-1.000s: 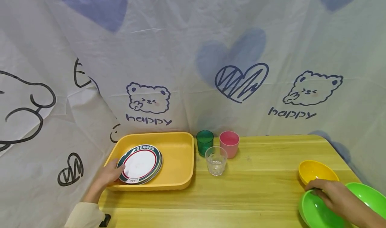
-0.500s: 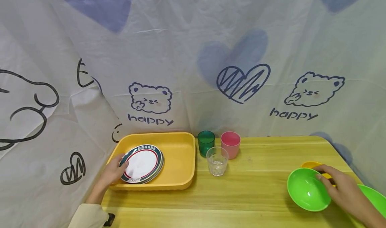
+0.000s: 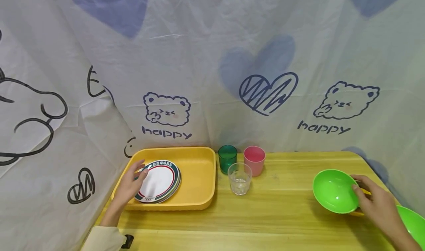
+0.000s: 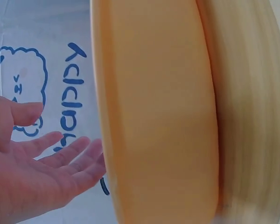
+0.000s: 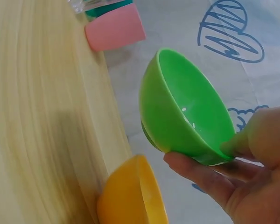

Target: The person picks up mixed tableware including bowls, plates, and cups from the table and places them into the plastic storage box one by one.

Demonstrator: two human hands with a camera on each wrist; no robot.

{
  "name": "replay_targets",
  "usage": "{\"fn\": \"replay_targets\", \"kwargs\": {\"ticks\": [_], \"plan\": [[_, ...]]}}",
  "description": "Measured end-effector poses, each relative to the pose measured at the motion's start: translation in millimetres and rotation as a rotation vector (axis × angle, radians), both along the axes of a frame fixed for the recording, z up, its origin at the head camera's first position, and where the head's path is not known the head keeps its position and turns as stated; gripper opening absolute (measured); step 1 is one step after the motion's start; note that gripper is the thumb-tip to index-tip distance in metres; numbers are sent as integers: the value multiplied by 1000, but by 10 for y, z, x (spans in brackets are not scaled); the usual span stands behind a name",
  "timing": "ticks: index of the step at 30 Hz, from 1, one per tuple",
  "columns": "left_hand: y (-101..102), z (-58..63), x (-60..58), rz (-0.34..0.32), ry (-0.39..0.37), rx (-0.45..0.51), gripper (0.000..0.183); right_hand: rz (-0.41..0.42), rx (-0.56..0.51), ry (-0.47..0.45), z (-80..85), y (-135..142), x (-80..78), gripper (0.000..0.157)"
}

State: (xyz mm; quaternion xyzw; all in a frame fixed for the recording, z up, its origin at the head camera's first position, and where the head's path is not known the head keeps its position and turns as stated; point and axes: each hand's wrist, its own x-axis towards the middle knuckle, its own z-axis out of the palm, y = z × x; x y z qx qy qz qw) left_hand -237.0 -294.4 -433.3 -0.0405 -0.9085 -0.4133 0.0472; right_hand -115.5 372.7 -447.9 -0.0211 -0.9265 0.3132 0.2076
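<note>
My right hand (image 3: pixel 378 203) grips a green bowl (image 3: pixel 333 190) at its right side, thumb inside the rim and fingers beneath. In the right wrist view the bowl is raised off the table, near a yellow bowl (image 5: pixel 126 196); the head view mostly hides that one behind the hand. My left hand (image 3: pixel 130 186) hovers at the left edge of a stack of plates (image 3: pixel 159 181) with dark green and red rim bands. Its fingers look relaxed and hold nothing in the left wrist view. The plates lie in a yellow tray (image 3: pixel 198 173).
A dark green cup (image 3: pixel 227 160), a pink cup (image 3: pixel 255 161) and a clear cup (image 3: pixel 239 181) stand right of the tray. Another green bowl (image 3: pixel 413 225) sits at the lower right. A printed cloth (image 3: pixel 212 66) hangs behind the wooden table (image 3: pixel 265 221).
My right hand has lifted the green bowl from the lower right and carried it up and away from me, in front of the yellow bowl. My left hand has come off the plates' rim.
</note>
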Motion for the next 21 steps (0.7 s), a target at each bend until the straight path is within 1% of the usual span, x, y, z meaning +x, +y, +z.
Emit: {"fn": "replay_targets", "kwargs": {"ticks": [6,9,14,21], "plan": [[97,-37,-38,-8,67,64,52,-45,-101,-5,-3,-89,-28,33],[143,-51,-44,-18,77,117,50,-58,-152,-19,-5,-126,-55,35],[241,-51,-45,-50,87,226,50,-54,-238,-37,-33,-158,-87,40],[400,-37,-50,-63,94,320,52,-96,-333,2,-53,-248,-142,45]]}}
